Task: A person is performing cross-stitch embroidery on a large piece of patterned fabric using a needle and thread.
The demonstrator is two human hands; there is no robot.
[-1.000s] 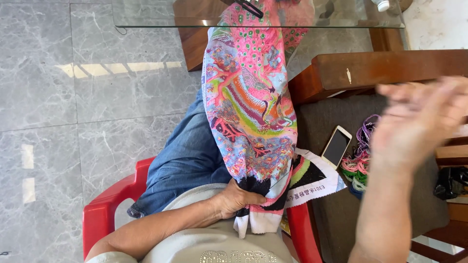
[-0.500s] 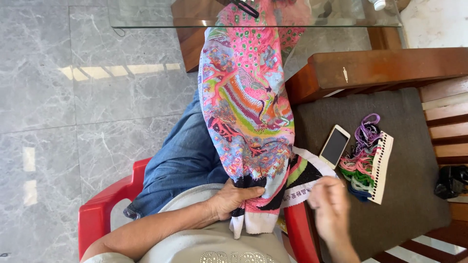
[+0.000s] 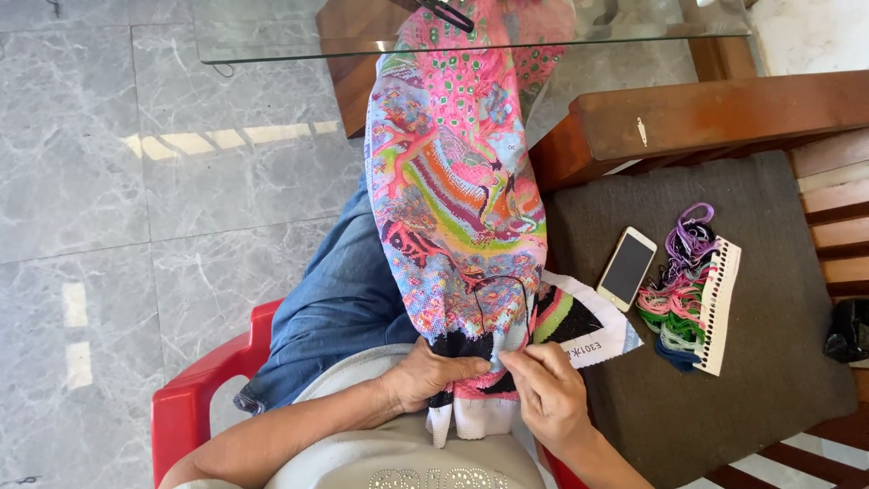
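Left hand (image 3: 433, 373) gripping colourful embroidery cloth (image 3: 457, 199), right hand (image 3: 549, 395) pinching black thread (image 3: 501, 299)

White-edged phone (image 3: 627, 268) with dark screen, lying on grey cushion (image 3: 778, 362)

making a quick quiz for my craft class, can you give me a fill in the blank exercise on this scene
1. The person sits on a ____ plastic chair.
2. Both hands, the left hand and the right hand, rest on the lower end of a colourful embroidered ____.
3. On the dark cushion, the phone lies face up just left of a card wound with coloured ____.
4. The far end of the work reaches up to a ____ tabletop.

Missing words: red; cloth; threads; glass
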